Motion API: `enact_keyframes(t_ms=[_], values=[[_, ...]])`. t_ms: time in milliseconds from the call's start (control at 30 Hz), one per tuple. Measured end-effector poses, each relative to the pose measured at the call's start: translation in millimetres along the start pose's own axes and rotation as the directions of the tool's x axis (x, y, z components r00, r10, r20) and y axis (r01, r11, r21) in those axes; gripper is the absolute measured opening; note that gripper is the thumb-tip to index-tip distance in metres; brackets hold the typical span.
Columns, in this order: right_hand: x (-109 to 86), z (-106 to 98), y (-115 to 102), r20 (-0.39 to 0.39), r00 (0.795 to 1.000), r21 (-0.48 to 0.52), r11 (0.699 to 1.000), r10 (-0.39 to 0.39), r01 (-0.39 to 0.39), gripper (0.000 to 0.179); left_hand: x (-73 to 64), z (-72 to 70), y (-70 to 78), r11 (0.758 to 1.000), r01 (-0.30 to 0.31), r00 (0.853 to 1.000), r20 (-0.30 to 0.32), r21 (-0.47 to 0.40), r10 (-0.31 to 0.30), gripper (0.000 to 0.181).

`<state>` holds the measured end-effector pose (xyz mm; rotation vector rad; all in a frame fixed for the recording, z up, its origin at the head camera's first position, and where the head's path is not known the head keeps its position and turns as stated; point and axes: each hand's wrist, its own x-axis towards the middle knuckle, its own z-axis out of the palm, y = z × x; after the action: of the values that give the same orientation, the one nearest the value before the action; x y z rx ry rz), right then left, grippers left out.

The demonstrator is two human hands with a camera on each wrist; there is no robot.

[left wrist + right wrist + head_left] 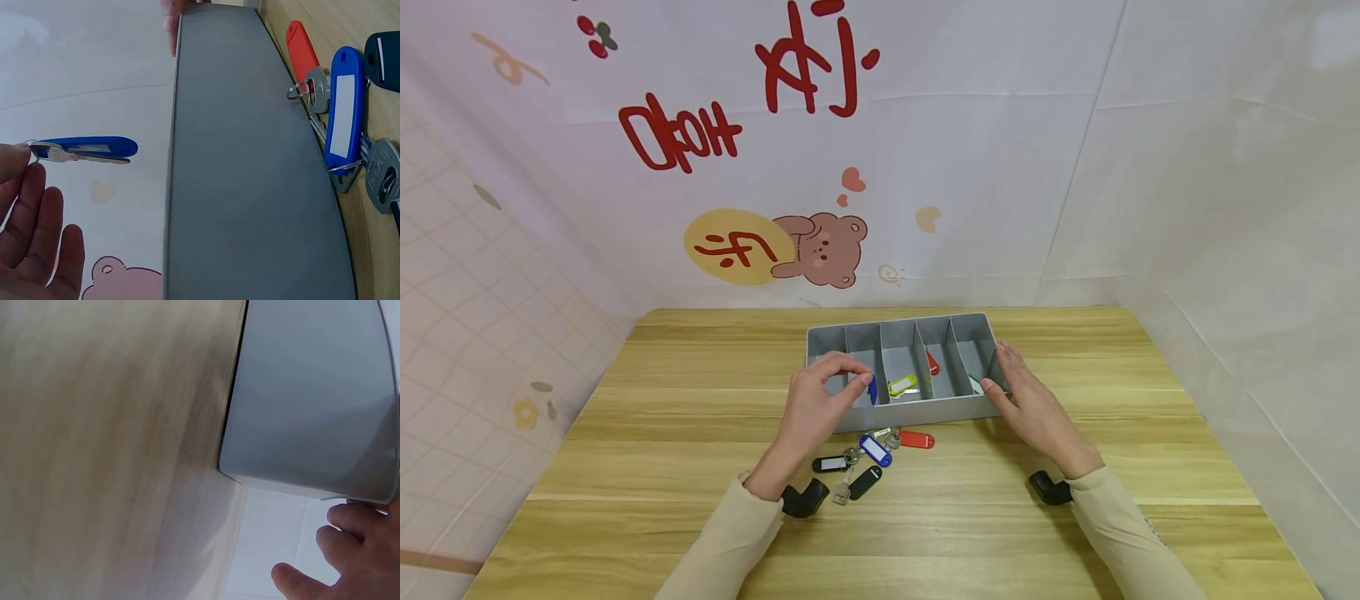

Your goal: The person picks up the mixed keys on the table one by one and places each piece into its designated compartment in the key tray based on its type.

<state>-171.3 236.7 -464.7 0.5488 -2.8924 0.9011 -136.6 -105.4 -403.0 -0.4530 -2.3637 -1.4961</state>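
My left hand pinches the ring of a blue key tag between thumb and fingertip, with a silver key lying along it. That tag is held at the second compartment from the left of a grey divided tray. My right hand rests at the tray's right end, fingers extended along the outer wall and thumb at the front rim. Inside the tray are a yellow key tag, a red key tag and, partly hidden near the right thumb, a green key tag.
In front of the tray, keys with tags lie close together: a red tag, a blue tag, a black tag with a white label and another black tag. The wooden table meets a printed white backdrop.
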Motion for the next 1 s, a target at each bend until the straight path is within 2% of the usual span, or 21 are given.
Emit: enact_keyframes(t_ms=[167, 633, 1000], values=[[0.1, 0, 0, -0.002, 1.0, -0.003, 1.0, -0.003, 0.003, 0.079, 5.3, 2.8, -6.0, 1.0, 0.001, 1.0, -0.014, -0.003, -0.001, 0.006], [-0.2, 0, -1, -0.005, 1.0, -0.008, 1.0, -0.004, 0.004, 0.079, 16.8, 9.5, -20.8, 0.998, 0.065, 0.998, -0.016, 0.024, -0.065, 0.003], [-0.4, 1, 0, -0.005, 1.0, -0.008, 1.0, -0.007, 0.007, 0.079, 24.4, 15.1, -31.9, 0.995, 0.031, 0.999, -0.012, 0.097, -0.03, 0.004]])
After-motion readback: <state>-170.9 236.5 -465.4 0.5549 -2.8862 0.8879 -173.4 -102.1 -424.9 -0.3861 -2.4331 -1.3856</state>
